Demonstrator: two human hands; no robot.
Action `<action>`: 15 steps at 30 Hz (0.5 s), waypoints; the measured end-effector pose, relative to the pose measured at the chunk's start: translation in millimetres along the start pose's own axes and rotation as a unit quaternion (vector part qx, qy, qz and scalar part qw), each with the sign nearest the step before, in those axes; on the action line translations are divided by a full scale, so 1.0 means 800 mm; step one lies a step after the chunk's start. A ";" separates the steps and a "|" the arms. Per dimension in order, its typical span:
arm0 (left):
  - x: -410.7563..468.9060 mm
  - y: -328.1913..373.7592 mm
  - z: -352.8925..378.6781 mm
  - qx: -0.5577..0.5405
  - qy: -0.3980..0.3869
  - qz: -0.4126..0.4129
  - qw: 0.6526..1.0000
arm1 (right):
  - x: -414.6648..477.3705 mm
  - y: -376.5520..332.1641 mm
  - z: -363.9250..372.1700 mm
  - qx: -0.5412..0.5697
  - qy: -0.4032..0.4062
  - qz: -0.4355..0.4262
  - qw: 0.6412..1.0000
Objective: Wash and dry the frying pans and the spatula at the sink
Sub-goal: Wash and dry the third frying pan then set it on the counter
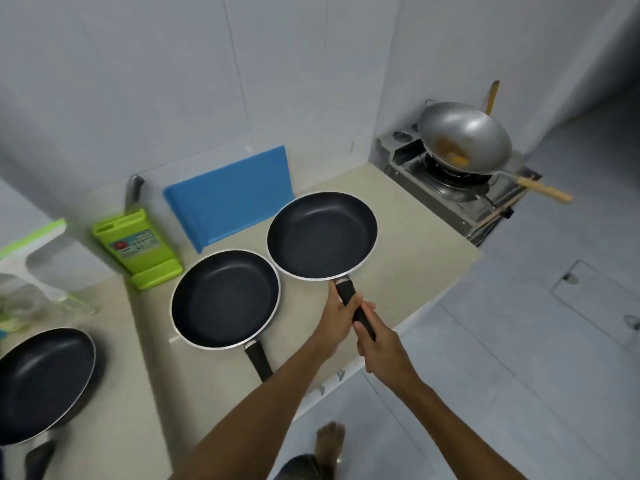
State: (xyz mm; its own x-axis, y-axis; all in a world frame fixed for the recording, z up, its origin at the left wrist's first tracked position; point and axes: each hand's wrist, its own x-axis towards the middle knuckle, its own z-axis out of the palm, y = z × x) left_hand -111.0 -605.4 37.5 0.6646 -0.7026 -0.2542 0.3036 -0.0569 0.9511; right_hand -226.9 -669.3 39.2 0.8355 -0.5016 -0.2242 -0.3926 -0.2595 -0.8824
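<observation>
Three black non-stick frying pans with silver rims are on or over the beige counter [398,233]. The right pan [322,233] is gripped by its black handle with both hands: my left hand [337,315] holds the handle near the pan, my right hand [379,344] holds its lower end. The middle pan [225,299] lies flat on the counter with its handle toward me. A third pan [43,382] sits at the left edge of view. No spatula is clearly visible, apart from a wooden handle [492,97] behind the wok.
A blue cutting board [228,202] leans on the tiled wall. A green knife holder [138,247] stands left of it. A steel wok [464,136] with food residue sits on a gas stove [450,192] at the far right. Glassware [20,306] stands at left. My bare foot [329,441] is on the floor.
</observation>
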 end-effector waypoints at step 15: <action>0.208 -0.036 0.121 0.043 0.127 -0.081 0.988 | 0.188 0.108 -0.156 0.010 -0.095 -0.024 0.995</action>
State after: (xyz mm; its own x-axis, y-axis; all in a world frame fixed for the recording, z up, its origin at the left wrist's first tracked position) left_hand -75.0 -789.5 -15.2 0.7647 -0.4796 -0.4304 0.3684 -0.2225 0.9026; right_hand -182.7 -870.1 -19.4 0.9115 -0.3231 -0.2544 -0.3442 -0.2611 -0.9019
